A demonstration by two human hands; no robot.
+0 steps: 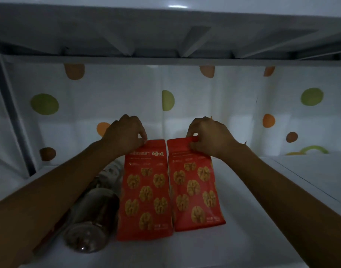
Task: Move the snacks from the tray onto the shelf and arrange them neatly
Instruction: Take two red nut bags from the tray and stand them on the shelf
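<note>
Two red snack bags printed with walnuts stand side by side on the white shelf (252, 219). My left hand (127, 132) pinches the top edge of the left bag (145, 192). The right bag (194, 188) is pinched at its top edge by my right hand (208, 134). The two bags nearly touch along their inner edges. No tray is in view.
A clear plastic jar (92, 215) lies on its side just left of the left bag, partly under my left forearm. A white backing with coloured dots (204, 97) closes the rear. The upper shelf's underside (165, 41) hangs overhead.
</note>
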